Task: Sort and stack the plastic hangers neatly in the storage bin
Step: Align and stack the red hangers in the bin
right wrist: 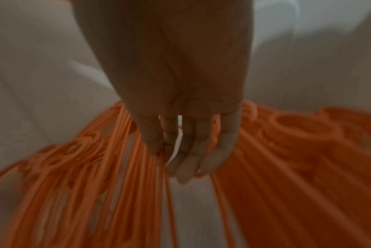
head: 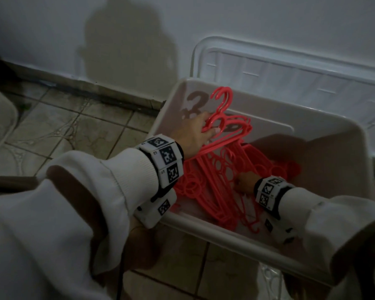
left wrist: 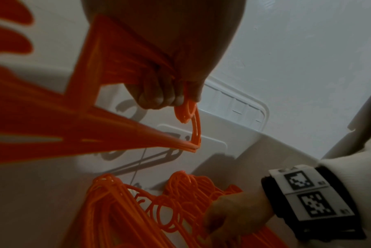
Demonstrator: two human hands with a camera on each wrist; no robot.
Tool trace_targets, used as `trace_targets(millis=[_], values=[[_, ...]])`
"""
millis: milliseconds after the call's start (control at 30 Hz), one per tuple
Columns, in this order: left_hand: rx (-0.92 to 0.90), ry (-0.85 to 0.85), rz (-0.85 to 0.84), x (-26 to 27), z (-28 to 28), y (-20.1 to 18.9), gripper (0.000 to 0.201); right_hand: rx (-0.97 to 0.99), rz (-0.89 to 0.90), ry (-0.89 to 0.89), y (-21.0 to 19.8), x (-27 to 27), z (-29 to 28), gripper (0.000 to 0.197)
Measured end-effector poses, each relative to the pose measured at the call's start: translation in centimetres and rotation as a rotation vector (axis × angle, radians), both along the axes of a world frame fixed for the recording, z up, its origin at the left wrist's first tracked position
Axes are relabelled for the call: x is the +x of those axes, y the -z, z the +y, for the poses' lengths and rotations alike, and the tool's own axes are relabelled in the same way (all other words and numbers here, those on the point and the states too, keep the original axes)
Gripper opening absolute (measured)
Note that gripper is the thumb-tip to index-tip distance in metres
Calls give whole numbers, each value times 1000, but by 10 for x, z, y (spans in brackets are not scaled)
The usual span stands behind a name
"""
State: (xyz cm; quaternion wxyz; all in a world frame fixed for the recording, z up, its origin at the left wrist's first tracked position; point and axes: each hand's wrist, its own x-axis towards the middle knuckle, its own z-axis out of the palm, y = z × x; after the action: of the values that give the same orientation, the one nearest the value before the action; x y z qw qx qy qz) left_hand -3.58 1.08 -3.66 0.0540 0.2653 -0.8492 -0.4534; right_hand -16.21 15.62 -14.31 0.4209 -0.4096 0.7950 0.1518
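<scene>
Dim room, tiled floor [head: 78, 131] at left, white wall behind. Your left hand [head: 195, 131] reaches into the storage bin [head: 232, 237] w/ fingers [left wrist: 152, 99] curled round a bundle of coral-red hangers [head: 230, 128], pinching them near the necks; hooks stick up toward the bin's far wall, bundle tilted, lower ends down on the heap. Both wrists wear bands w/ black-and-white markers. The bin, pale plastic, sits on the floor; its clear lid [head: 290, 68] leans against the wall just behind. Loose pile of hangers [head: 221, 187] covers the bin bottom, tangled, not aligned. At right, your right hand [head: 245, 182] rests low in the pile, fingers [right wrist: 186, 161] pressed together, pointing down among the hanger bars, touching them; can't tell if they grip any.
</scene>
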Motion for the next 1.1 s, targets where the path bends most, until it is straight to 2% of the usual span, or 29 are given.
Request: trace_targets(millis=[100, 267, 300, 433, 500, 567, 667, 800, 900, 1000, 1100], values=[[-21, -11, -27, -1, -1, 1, 25, -126, 24, 3, -10, -6, 0, 32], [-119, -28, -69, -5, -1, -6, 29, -340, 101, 67, -38, -21, 5, 34], [-133, -36, -74, -5, -2, -6, 33, -400, 125, 80, -43, -24, 7, 34], [-146, -29, -4, -6, -6, -6, 76, -468, 184, 151, -62, -38, 19, 32], [-155, -22, 0, -6, -5, -8, 82, -495, 208, 196, -74, -44, 29, 31], [-168, -38, 8, -6, -3, -11, 80, -511, 244, 240, -88, -49, 39, 31], [-303, -13, -26, -8, -1, -15, 71, -506, 297, 263, -108, -55, 54, 30], [-383, 18, -13, -12, 3, -19, 40, -471, 305, 270, -126, -55, 72, 29], [-228, 2, -1, -16, 12, -18, 43, -460, 317, 302, -137, -50, 81, 28], [-123, -20, 26, -21, 22, -20, 50, -368, 290, 283, -142, -41, 83, 30], [-105, -41, 30, -24, 28, -21, 40, -272, 277, 246, -134, -38, 85, 31]])
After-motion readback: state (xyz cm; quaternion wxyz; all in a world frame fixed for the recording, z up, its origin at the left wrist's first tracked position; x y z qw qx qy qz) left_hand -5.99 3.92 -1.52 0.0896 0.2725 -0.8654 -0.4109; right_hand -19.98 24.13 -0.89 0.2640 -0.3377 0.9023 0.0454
